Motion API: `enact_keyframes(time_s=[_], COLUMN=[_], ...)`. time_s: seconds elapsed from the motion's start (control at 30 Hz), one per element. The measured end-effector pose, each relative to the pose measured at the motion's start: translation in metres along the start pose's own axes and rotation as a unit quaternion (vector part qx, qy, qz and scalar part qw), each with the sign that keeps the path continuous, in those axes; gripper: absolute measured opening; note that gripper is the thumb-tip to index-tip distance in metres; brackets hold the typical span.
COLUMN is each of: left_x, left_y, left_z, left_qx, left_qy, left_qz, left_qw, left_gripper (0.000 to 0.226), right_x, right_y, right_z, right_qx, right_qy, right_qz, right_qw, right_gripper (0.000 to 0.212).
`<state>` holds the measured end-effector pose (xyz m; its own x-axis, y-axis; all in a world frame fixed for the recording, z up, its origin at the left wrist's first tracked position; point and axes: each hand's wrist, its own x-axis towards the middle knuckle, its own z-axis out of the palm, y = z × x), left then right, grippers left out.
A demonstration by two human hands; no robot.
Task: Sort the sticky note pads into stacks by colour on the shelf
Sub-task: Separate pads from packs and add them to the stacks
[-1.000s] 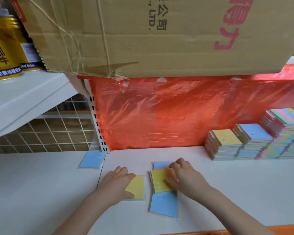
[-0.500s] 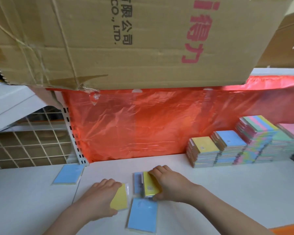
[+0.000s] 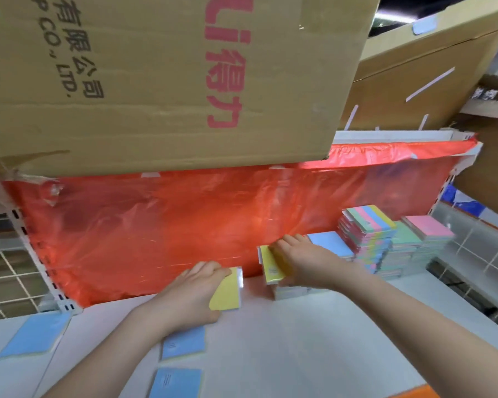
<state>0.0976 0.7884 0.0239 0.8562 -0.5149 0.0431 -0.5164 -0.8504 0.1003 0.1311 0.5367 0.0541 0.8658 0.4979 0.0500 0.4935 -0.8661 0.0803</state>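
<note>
Left hand (image 3: 194, 294) gripping yellow pad (image 3: 226, 294), raised above shelf (image 3: 314, 340). Right hand (image 3: 302, 261) curled round second yellow pad (image 3: 272, 265), atop low pile at shelf centre. Blue-topped stack (image 3: 329, 242) just right of it; striped stack (image 3: 368, 222), pink-topped stack (image 3: 427, 228) far right. Three loose blue pads (image 3: 184, 343) near left. Red plastic sheet (image 3: 156, 225) behind; cardboard box (image 3: 156, 81) above.

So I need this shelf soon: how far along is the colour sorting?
Partly done. Stacks already stand at the right: a blue stack, a striped stack and a pink stack. In hand: the right hand sets a yellow pad on the yellow stack, and the left hand holds another yellow pad. Left: three loose blue pads.
</note>
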Motion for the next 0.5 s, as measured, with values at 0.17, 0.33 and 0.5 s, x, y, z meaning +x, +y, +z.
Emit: enact_keyframes(time_s=[0.17, 0.33, 0.5], left_x=[0.021, 0.035, 0.043], left_y=[0.028, 0.041, 0.044], left_z=[0.004, 0.005, 0.002], left_qx=[0.028, 0.041, 0.039], left_qy=[0.046, 0.034, 0.029], left_qz=[-0.002, -0.021, -0.037], left_qw=[0.999, 0.998, 0.998], left_gripper=[0.076, 0.076, 0.075], right_x=[0.014, 0.028, 0.037], right_y=[0.036, 0.051, 0.057], right_z=[0.000, 0.005, 0.015], right_qx=[-0.017, -0.003, 0.024], right_qy=[-0.031, -0.063, -0.088], right_qz=[0.013, 0.009, -0.002], right_qw=[0.999, 0.998, 0.996], right_gripper=[0.066, 0.072, 0.074])
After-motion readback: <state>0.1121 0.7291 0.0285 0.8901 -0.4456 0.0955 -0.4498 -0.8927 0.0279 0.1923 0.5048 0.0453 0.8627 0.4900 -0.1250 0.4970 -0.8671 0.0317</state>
